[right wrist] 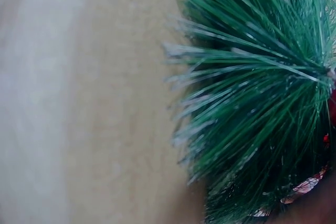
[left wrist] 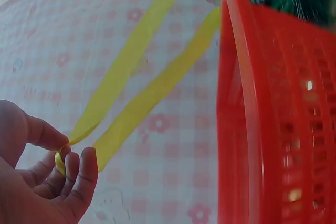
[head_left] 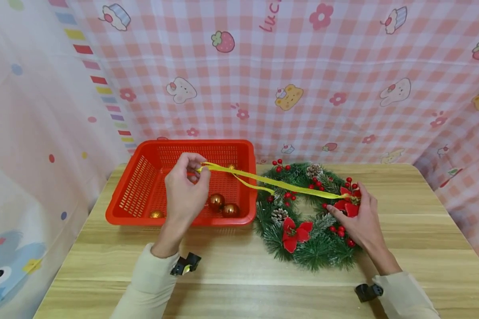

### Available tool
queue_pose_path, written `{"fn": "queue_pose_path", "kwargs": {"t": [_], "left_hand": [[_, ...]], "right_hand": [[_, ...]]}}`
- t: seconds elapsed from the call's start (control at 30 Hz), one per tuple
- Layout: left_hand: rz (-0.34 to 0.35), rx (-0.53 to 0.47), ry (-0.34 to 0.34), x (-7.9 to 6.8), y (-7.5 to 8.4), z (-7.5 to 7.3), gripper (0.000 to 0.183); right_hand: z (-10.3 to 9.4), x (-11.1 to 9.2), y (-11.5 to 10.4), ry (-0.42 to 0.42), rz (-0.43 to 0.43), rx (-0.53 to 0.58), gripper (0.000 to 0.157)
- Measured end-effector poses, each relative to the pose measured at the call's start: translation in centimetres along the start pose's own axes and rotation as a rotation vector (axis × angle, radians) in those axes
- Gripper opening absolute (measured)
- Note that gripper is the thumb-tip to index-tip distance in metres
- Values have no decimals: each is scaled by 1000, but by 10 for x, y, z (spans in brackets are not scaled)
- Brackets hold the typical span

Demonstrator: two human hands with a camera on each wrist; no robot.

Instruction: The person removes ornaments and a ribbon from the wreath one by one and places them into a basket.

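Observation:
A yellow ribbon [head_left: 263, 179] stretches from my left hand to the red flower [head_left: 349, 204] on the right side of a green wreath [head_left: 315, 254]. My left hand [head_left: 188, 188] pinches the ribbon above the red basket; in the left wrist view, thumb and fingertips hold the ribbon [left wrist: 126, 66] where it doubles back in two strands. One loose strand hangs down to the wreath's left part. My right hand [head_left: 361, 221] grips the wreath's right side, thumb and fingers about the flower. The right wrist view shows mostly wreath needles [right wrist: 262, 93]; the hand is a blur at the corner.
The red plastic basket [head_left: 119, 215] stands left of the wreath, with shiny copper-coloured balls [head_left: 216, 202] and a golden ball [head_left: 156, 214] inside. Pine cones, berries and another red flower [head_left: 295, 234] sit on the wreath. A patterned cloth [head_left: 263, 88] hangs behind the wooden table [head_left: 263, 292].

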State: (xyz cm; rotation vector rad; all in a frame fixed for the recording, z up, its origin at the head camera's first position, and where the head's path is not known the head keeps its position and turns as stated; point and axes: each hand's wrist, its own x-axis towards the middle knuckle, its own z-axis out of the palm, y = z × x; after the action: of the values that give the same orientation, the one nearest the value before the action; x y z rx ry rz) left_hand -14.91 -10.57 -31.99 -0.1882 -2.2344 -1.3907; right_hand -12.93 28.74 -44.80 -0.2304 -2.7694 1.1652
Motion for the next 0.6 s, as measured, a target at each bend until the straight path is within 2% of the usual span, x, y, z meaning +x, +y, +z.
{"fn": "queue_pose_path", "kwargs": {"t": [0.2,0.37,0.6], "left_hand": [[-30,53,42,8,-17,-20,14],[-83,92,93,12,-31,-36,13],[-163,118,166,20,-41,-63,14]], "right_hand": [[0,1,0,-6,9,-2,106],[0,1,0,-12,6,-2,106],[0,1,-1,-23,13,-6,106]]}}
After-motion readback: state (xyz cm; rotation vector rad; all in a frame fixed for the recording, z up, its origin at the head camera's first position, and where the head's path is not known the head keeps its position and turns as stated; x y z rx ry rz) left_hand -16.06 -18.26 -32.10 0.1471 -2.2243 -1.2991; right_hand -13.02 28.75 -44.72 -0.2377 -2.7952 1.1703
